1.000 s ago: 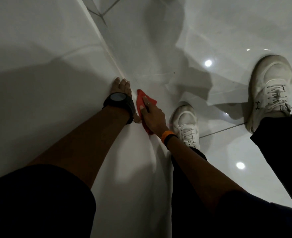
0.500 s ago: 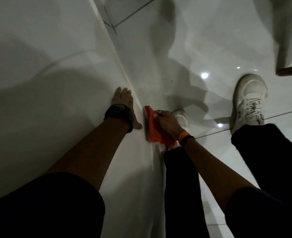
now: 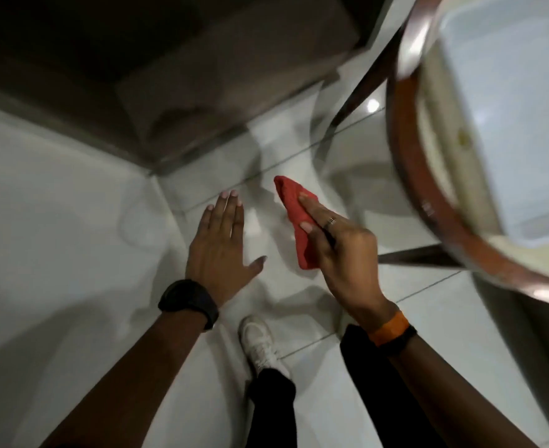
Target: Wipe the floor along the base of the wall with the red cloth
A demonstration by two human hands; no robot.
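Note:
My right hand (image 3: 344, 250) holds the red cloth (image 3: 294, 211), bunched up and raised above the glossy white floor (image 3: 266, 286), with the fingers pinching its right side. My left hand (image 3: 221, 240) is spread flat, fingers apart, hovering over the line where the white wall (image 3: 56, 221) meets the floor. It holds nothing. A black watch sits on my left wrist and an orange band on my right. The cloth hangs to the right of the wall's base, apart from it.
A round wooden-rimmed table (image 3: 428, 195) with a dark leg (image 3: 357, 92) fills the right side. A dark cabinet or doorway (image 3: 137, 59) closes off the corner ahead. My white shoe (image 3: 260, 344) and dark trouser legs stand on the tiles below my hands.
My view has swung up towards the corner and table. My left hand has come off the wall, and my right hand has lifted the cloth away from the wall's base.

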